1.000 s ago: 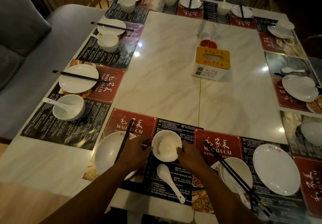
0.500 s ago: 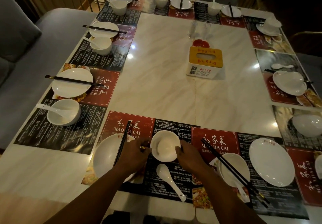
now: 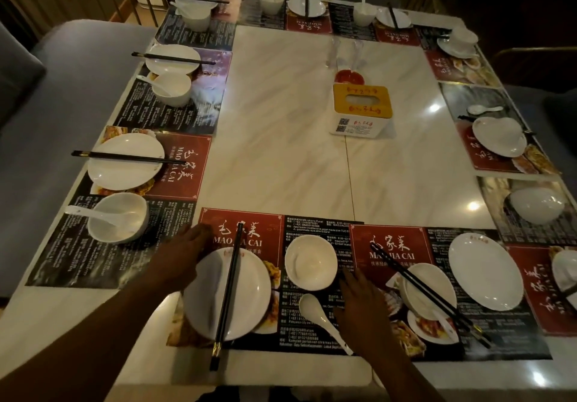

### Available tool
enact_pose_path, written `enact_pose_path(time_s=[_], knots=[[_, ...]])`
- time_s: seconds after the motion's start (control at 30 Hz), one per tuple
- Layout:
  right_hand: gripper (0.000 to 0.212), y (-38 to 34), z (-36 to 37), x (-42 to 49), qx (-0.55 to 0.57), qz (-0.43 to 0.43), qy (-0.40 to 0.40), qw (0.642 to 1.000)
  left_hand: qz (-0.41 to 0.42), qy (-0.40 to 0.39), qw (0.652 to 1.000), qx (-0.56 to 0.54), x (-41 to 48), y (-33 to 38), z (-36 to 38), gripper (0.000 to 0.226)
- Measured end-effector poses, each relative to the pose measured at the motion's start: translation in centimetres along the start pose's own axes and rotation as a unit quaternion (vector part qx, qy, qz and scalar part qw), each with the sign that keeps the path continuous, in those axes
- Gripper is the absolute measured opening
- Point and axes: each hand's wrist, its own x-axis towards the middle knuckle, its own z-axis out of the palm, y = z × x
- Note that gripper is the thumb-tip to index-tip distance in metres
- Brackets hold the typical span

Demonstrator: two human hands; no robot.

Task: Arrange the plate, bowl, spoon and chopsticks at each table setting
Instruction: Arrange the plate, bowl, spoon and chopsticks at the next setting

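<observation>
While your left hand lies with loose, straight fingers against the plate rim at about 10 o'clock, gripping nothing, your right hand rests flat and empty on the placemat, at 4 o'clock from the bowl. Your chopsticks lie across the plate, tips toward 12 o'clock, butts past its near rim. You have the spoon at 6 o'clock from the bowl, handle toward 4 o'clock, just beside your right hand

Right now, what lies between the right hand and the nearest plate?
In the head view, a white spoon lies on the placemat between the right hand and the plate. The empty bowl stands just beyond it.
</observation>
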Motion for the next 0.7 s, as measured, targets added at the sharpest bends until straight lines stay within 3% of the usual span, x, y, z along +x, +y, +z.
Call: enact_pose_path(time_s=[0.17,0.4,0.7], knots=[[0.077,0.2,1.1,0.2,-0.063,0.002,-0.023,0.998,0.065,-0.089,0.99,0.091,1.3,-1.5,0.8,0.096],[0.079,0.0,1.6,0.7,-0.071,-0.002,-0.024,0.997,0.046,-0.07,0.995,0.059,0.3,-3.0,2.0,0.079],[0.086,-0.5,2.1,0.3,-0.061,0.021,-0.033,0.997,0.053,-0.08,0.994,0.057,0.4,-3.7,2.3,0.082]])
